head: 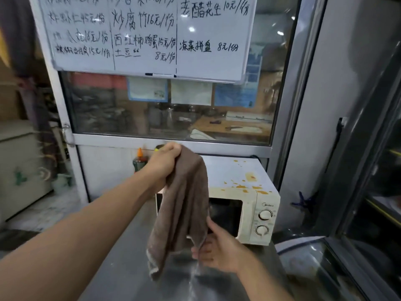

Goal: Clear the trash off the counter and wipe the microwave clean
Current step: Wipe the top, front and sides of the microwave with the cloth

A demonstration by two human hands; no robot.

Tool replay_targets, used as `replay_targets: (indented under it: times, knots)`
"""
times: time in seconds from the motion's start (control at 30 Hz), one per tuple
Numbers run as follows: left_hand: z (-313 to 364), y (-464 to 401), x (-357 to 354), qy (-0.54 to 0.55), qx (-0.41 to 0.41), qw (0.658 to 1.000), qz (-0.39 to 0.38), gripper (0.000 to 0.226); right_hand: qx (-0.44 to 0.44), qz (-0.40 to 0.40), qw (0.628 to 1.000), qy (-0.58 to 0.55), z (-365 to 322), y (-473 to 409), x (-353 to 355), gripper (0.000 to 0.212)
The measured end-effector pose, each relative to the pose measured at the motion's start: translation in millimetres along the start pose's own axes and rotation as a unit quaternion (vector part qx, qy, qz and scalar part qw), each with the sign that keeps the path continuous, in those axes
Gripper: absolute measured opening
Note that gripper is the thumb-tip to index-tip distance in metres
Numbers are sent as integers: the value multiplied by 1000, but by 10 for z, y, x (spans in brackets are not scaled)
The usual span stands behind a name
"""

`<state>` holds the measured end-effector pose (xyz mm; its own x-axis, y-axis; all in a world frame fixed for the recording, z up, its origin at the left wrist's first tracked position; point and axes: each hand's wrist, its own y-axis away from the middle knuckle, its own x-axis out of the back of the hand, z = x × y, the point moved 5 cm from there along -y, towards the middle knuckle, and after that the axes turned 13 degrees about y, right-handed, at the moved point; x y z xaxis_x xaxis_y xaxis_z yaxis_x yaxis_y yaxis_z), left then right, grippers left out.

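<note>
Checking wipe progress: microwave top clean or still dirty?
Still dirty. Orange-brown splatters cover the microwave top toward its right front edge; the brown cloth hangs in front, held by left hand and right hand.

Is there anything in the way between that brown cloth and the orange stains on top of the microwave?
Nothing visible. The cloth hangs from the left hand, its lower edge gripped by the right hand, in front of the microwave. The stains lie uncovered on the top's right side.

A brown cloth (184, 203) hangs before a cream microwave (249, 192) spattered with orange stains (249, 186).
</note>
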<state>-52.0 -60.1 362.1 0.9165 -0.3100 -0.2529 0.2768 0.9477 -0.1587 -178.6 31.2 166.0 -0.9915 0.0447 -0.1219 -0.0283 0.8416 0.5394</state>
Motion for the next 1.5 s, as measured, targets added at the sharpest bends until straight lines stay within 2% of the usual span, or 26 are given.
replay_targets:
  times: [0.07,0.13,0.2,0.3,0.37,0.57,0.63,0.73,0.83,0.9,0.97,1.03,1.07,1.1,1.17,1.2,1.23,1.27,1.3,1.37,1.43,1.5]
  knots:
    - [72,-4,69,61,16,998,11,26,-16,-53,997,-57,31,-74,-211,66]
    - [126,-9,145,98,19,995,26,23,-8,-113,979,-167,-21,-102,-413,60]
    - [158,-12,219,118,21,992,43,22,14,-123,959,-255,-122,-130,-514,52]
    - [184,-15,347,133,24,989,66,21,52,-93,947,-304,-258,-190,-540,25]
    - [181,-33,472,130,20,987,91,22,58,-59,952,-295,-306,-237,-462,19]
    - [80,-78,851,126,17,981,147,28,112,-31,965,-235,-491,-190,-174,22]
    - [22,-116,968,75,12,984,162,28,148,14,965,-216,-596,-133,-23,25]
    - [-84,-143,1095,-49,3,984,174,27,206,122,944,-225,-775,-3,260,31]
    - [-182,-181,1160,-197,-19,966,168,25,231,227,938,-121,-867,121,496,56]
    - [-221,-205,1170,-233,-23,956,177,27,231,298,926,-16,-927,242,630,68]
    - [-251,-216,1140,-229,-25,957,175,25,251,285,924,42,-1029,349,682,52]
    - [-287,-221,1090,-202,-5,969,142,15,254,254,927,110,-1115,427,702,37]
    - [-316,-224,1060,-188,17,977,100,31,249,267,914,177,-1154,478,717,37]
    - [-358,-236,1005,-178,43,982,37,43,242,301,885,261,-1199,541,733,37]
    - [-424,-251,904,-260,52,962,-70,43,230,389,789,416,-1282,680,755,27]
    - [-436,-255,859,-339,26,936,-91,34,224,416,748,466,-1305,744,760,14]
    - [-439,-270,824,-414,-11,906,-88,21,216,429,722,498,-1317,798,762,7]
    - [-406,-257,781,-467,-41,880,-80,7,202,431,711,517,-1318,828,783,18]
    - [-404,-257,754,-492,-56,867,-65,14,188,427,713,523,-1310,849,819,28]
    - [-435,-274,713,-497,-56,864,-51,37,172,427,720,519,-1322,913,829,44]
    - [-445,-279,636,-455,-48,887,-59,43,149,431,745,487,-1341,951,771,48]
    - [-435,-239,525,-338,-29,938,-72,40,156,417,802,398,-1370,965,650,34]
